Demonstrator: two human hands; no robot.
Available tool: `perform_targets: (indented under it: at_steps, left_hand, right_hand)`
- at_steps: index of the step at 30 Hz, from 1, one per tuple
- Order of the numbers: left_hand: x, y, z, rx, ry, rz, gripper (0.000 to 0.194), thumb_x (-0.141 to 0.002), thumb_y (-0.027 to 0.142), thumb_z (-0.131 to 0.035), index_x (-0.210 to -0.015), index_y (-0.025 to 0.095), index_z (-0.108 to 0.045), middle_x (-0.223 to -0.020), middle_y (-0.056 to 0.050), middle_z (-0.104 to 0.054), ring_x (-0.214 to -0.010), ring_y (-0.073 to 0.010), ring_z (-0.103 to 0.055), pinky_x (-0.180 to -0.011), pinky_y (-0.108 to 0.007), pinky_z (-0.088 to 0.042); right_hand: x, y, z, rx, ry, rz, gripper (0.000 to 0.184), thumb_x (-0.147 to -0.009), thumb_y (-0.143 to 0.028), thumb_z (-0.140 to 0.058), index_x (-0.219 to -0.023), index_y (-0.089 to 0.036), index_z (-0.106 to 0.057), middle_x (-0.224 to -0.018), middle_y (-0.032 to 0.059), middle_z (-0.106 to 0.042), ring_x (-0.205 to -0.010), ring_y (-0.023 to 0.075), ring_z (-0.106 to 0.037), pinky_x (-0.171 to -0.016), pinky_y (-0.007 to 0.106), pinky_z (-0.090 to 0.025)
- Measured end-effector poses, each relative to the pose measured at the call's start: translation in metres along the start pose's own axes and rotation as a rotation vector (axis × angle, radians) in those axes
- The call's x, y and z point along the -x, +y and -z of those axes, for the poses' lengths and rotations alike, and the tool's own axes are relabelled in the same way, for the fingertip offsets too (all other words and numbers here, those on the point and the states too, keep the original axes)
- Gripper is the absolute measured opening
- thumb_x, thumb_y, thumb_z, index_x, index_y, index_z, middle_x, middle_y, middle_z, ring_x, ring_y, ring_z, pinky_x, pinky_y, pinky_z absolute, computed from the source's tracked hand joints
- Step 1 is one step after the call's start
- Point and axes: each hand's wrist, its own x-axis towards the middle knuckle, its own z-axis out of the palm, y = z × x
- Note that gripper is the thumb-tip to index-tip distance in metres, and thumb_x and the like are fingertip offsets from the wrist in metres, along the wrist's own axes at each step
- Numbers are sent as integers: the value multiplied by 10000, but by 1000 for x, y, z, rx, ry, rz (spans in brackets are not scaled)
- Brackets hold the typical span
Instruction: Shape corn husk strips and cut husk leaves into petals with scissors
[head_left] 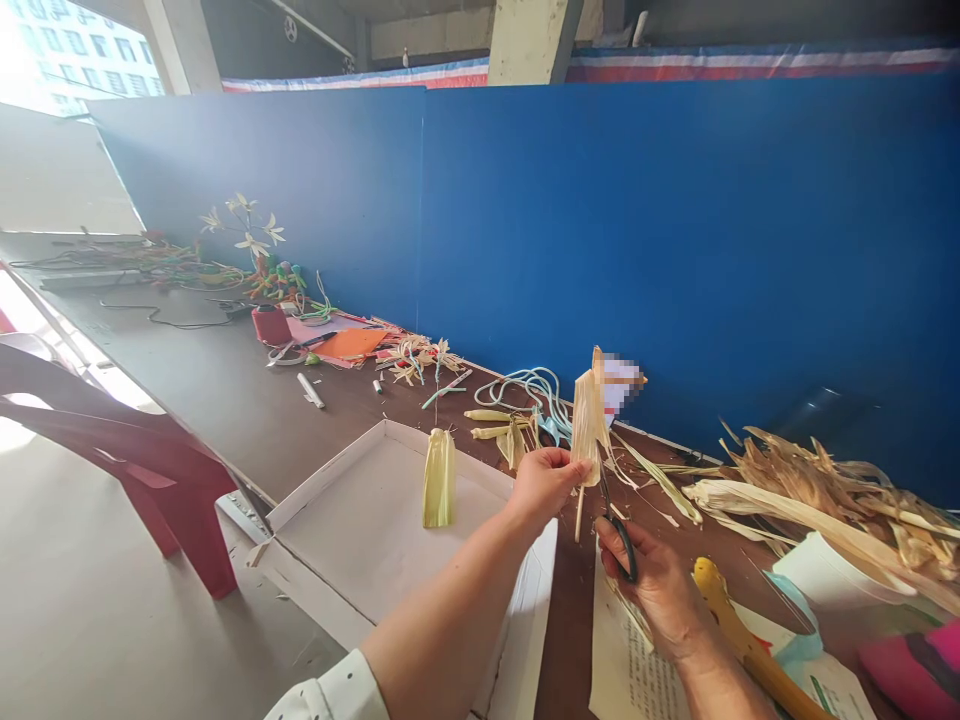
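Note:
My left hand (551, 482) pinches a pale dried corn husk (587, 415) near its lower end and holds it upright above the table. My right hand (652, 585) grips black-handled scissors (624, 545), whose blades point up alongside the husk's lower right edge. Whether the blades touch the husk, I cannot tell. A cut piece of greenish corn husk (439, 480) lies in the shallow white box lid (330, 500) to the left of my hands. Beneath my right hand lies a printed sheet (611, 650).
Dried husks (817, 475) are heaped at the right by a white bowl (832, 570) and a yellow-handled tool (739, 635). Pale blue cord (540, 385), husk flowers (416, 355) and a red thread spool (271, 325) line the table's back. A blue partition (637, 230) stands behind; a red chair (142, 450) is left.

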Motion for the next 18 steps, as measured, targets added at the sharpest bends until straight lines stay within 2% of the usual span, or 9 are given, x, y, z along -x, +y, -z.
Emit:
perform_targets:
  at_steps: [6,13,18]
  left_hand:
    - [2,3,0,27,-12,57,485,-549,570,-749,-610,139,-536,-490,54,-395,-428,-27,-283,-414,-184,-188]
    - [2,5,1,103,-50,92,477,-556,544,-751,-598,145,-493,-499,57,-386,-416,-18,-266,-414,-188,-162]
    - [1,3,2,125,-53,92,466,-564,543,-749,-626,143,-518,-501,52,-407,-407,-22,-290,-412,-194,-168]
  right_hand:
    - [0,-1,3,27,-14,-7,399,-702,-530,-649,-564,-197,-477,-472,-47,-417,-444,80,-322,-447,230,-241]
    - [-4,4,1,-52,-25,-26,324,-698,-463,-670,-597,-213,-490,-469,-60,-405,-442,82,-309,-454,232,-205]
    - [-3,3,0,-55,-22,-43,331,-679,-485,-672,-585,-223,-492,-462,-58,-406,-435,92,-297,-451,245,-189]
